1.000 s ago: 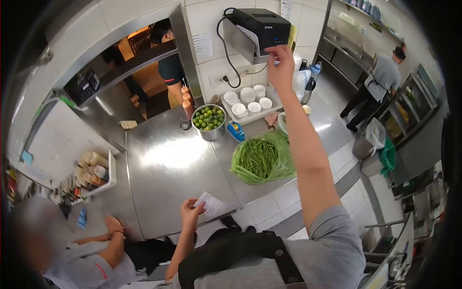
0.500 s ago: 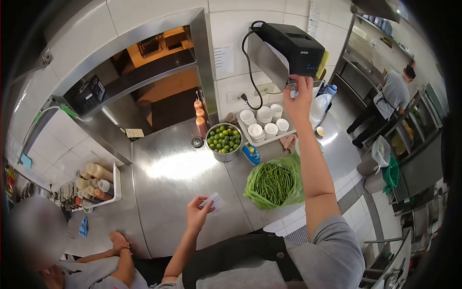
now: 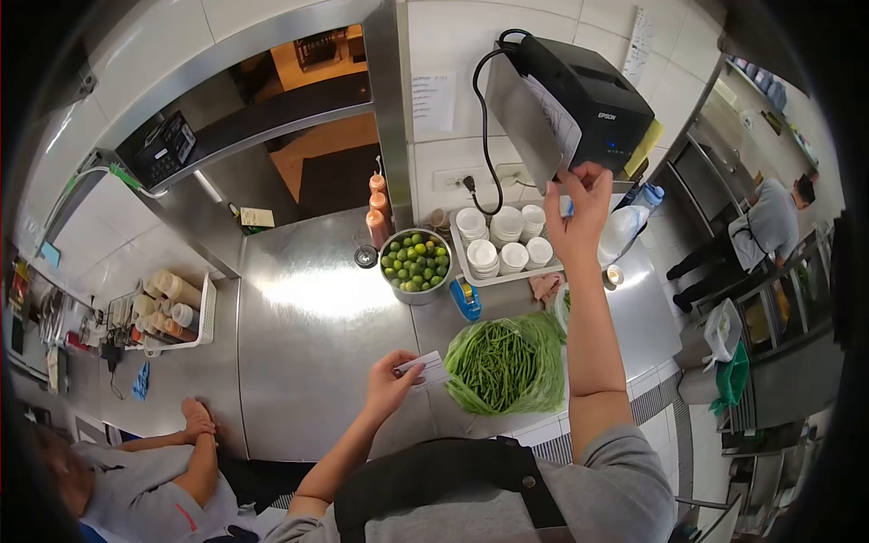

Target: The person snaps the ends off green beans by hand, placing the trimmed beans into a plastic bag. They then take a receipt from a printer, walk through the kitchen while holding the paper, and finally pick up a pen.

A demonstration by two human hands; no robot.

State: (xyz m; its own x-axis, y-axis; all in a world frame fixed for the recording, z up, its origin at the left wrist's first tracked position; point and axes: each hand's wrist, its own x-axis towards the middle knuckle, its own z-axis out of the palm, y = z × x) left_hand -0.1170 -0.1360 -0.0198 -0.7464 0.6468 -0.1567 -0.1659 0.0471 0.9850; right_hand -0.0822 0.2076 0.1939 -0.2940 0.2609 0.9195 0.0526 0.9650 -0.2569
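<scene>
- Left hand [image 3: 389, 387] pinches a paper slip [image 3: 429, 369] above the surface [image 3: 308, 344].
- Right hand [image 3: 584, 213] is raised beneath the printer [image 3: 593, 90], fingers partly curled; I cannot tell whether it grips anything.

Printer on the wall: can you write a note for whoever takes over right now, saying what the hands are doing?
Left hand: pinches a slip over the counter, beside the beans.
Right hand: raised to the underside of the printer, by its paper; grip unclear.
Done: one slip in hand.
Left: the paper hangs from the printer, not torn off.
</scene>
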